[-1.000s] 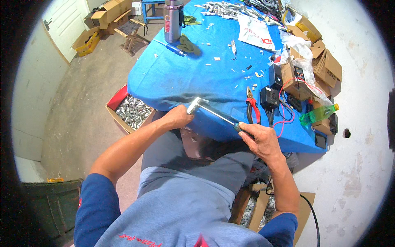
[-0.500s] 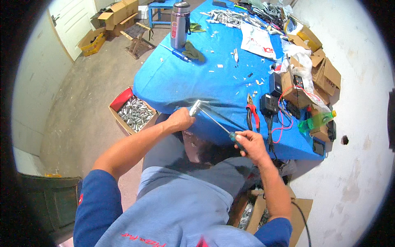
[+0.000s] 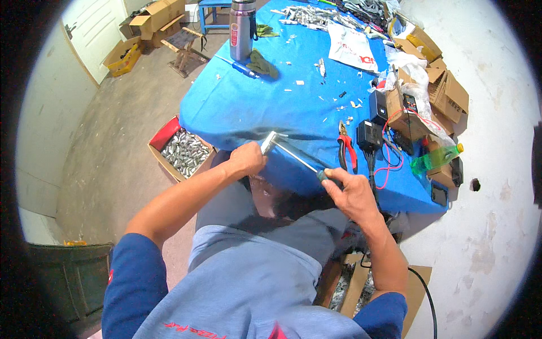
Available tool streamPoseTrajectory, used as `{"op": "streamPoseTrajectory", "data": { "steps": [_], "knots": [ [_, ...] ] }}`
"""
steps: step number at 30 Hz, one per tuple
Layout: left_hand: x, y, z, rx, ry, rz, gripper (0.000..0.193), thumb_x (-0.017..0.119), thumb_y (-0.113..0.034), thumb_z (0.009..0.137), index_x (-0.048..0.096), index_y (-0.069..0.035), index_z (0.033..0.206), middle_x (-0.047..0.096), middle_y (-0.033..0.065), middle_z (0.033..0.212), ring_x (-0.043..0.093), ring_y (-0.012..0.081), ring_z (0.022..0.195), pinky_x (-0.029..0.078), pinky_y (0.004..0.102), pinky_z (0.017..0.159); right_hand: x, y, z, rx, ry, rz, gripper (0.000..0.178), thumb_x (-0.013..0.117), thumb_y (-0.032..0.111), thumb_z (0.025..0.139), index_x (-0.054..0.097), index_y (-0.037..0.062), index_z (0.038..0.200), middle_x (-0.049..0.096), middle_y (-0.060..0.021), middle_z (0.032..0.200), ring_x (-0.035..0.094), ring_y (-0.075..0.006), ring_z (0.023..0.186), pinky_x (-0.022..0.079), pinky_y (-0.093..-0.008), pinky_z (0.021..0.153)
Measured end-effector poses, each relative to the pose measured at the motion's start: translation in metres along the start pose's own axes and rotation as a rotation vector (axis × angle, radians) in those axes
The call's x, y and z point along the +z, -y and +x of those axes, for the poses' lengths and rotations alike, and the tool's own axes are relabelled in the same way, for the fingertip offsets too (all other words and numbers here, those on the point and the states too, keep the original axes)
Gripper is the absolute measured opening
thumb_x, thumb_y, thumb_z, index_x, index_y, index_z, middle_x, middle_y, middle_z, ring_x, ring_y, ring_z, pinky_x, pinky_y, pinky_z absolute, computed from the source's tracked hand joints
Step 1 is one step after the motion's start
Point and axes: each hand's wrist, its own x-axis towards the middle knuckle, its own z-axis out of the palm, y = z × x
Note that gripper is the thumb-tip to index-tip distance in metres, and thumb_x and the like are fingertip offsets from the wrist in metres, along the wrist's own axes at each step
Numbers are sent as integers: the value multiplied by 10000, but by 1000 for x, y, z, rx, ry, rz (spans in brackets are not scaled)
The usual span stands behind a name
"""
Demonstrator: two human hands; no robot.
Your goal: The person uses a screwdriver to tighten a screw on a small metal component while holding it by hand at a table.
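Observation:
At the near edge of the blue-covered table (image 3: 226, 107), my left hand (image 3: 248, 159) is closed around a small silvery-white piece (image 3: 267, 143) whose exact kind I cannot make out. My right hand (image 3: 351, 195) grips the dark green handle of a screwdriver (image 3: 299, 160). Its long metal shaft points left, and the tip meets the upper end of the small piece. Right of the shaft lie pliers (image 3: 348, 148) with red and black handles, apart from both hands.
A carton of small metal pieces (image 3: 186, 153) stands on the floor at left. On the table are a steel flask (image 3: 241, 31), a dark glove (image 3: 262, 64), a white bag (image 3: 351, 48), black adapters (image 3: 370, 135) with cables and a green bottle (image 3: 435, 159). Cardboard boxes (image 3: 449, 96) line the wall.
My right hand has shifted slightly up and right, its grip on the screwdriver handle turned over. The left hand holds its place with the piece. The view has moved a little.

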Motion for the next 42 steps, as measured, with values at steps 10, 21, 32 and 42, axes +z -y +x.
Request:
{"op": "streamPoseTrajectory", "data": {
  "steps": [10,21,32,42],
  "knots": [
    [-4,-4,2,-93,17,82,376,657,-314,828,691,41,948,684,256,964,670,395,933,536,457,809,36,-27,-12,470,76,780,262,688,196,886,676,-12,1046,663,-55,787,578,-88,609,452,-236,523],
    [-2,2,1,-69,45,95,381,668,-312,840,685,56,938,684,263,927,672,401,916,536,467,792,28,3,-27,-40,-170,-21,319,697,183,846,666,37,1128,687,-120,871,662,-230,753,526,-332,705],
    [0,0,-4,-18,-28,145,317,670,-277,814,693,28,896,690,242,902,683,391,862,544,464,763,-2,14,-18,449,259,711,399,621,168,907,597,43,1285,673,-55,924,608,-90,756,507,-237,615],
    [-2,-8,-8,-46,-57,113,290,638,-253,820,698,23,885,689,242,900,682,394,860,542,470,764,13,15,-12,-48,70,24,323,616,109,870,632,44,1186,692,-123,832,651,-280,692,517,-375,665]
  ]
}}
